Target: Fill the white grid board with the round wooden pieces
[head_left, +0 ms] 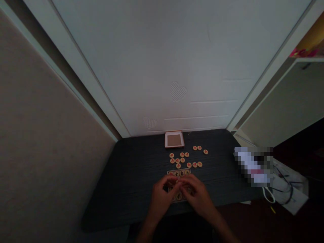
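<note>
My left hand (162, 194) and my right hand (197, 192) meet over a shallow box (190, 170) near the table's front edge. Their fingertips are pinched together; what they hold between them is too small and dark to make out. Round pieces with dark characters (181, 173) lie in rows in the box, partly hidden under my hands. Beyond it, several round pieces with red characters (177, 160) lie loose on the table, some of them farther to the right (199, 147).
A box lid or tray (174, 139) with a brown centre lies at the back of the dark table (131, 175), against a white panel (162, 67). To the right, past a blurred-out object (253, 167), are a white bag (293, 192) and cables.
</note>
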### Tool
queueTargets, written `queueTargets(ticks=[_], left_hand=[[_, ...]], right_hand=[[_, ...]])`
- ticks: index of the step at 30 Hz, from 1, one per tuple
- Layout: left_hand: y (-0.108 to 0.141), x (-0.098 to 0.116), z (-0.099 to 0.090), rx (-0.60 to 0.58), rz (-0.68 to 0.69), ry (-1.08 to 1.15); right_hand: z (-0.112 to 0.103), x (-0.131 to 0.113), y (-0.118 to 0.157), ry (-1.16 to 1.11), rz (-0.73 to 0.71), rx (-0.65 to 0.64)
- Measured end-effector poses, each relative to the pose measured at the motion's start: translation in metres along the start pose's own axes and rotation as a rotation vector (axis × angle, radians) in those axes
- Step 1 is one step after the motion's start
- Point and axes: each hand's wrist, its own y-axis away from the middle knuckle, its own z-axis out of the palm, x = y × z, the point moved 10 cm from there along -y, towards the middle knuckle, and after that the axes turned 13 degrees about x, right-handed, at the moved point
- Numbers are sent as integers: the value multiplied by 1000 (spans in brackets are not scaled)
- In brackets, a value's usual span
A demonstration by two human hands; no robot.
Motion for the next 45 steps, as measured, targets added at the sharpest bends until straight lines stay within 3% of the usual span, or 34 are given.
queueTargets(ticks=[16,23,29,36,40,45], left_hand=[[0,-6,2,-30,-65,96],[1,-4,1,-46,-29,91],[-2,-16,-10,-54,-18,39],[-14,-24,-34,74,210,-168],[-11,-24,-27,21,325,-223],[-8,-21,-20,0,371,-271]], right_hand=[[-4,-6,-2,119,-72,44],[-5,-1,-5,93,15,27],[-12,14,-5,33,117,51],[-23,37,-5,-14,214,120],[-24,45,-6,-61,250,123],[-23,51,-7,-107,295,118]])
